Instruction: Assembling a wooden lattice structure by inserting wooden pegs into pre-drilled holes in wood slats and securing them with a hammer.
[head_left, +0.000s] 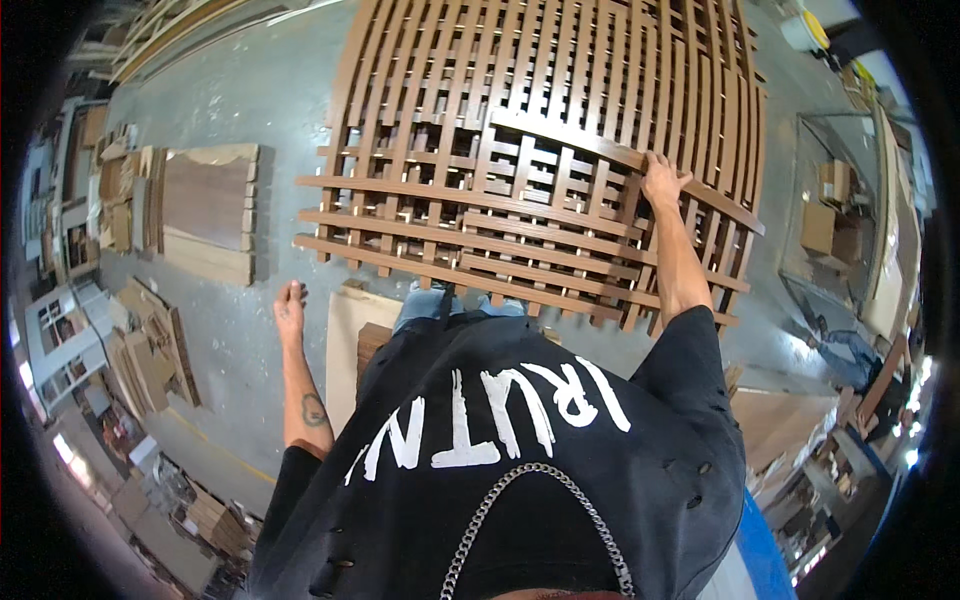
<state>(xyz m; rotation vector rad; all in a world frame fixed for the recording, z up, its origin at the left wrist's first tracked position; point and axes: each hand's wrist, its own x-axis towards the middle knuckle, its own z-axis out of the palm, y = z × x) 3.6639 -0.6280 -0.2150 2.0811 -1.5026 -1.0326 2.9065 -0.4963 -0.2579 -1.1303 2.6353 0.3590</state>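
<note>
My right hand (665, 182) is closed around a long brown slat (580, 141). The slat lies at a slant over a large stack of crossed brown slats (540, 238), its right end reaching past the stack's side. Out to the left, my left hand (290, 308) hangs away from the stack. It holds nothing, and its fingers are loosely bent and a little apart. Layers of slats run both lengthwise and crosswise, with gaps between them. The near edge of the stack is close in front of my legs.
Flat brown panels (210, 200) lie on the grey floor (290, 110) to the left, with more stacked boards (150, 345) nearer. Cardboard boxes (833, 228) sit in a framed bin at the right. By my legs is a pale board (345, 340). Another person (850, 355) is at the far right.
</note>
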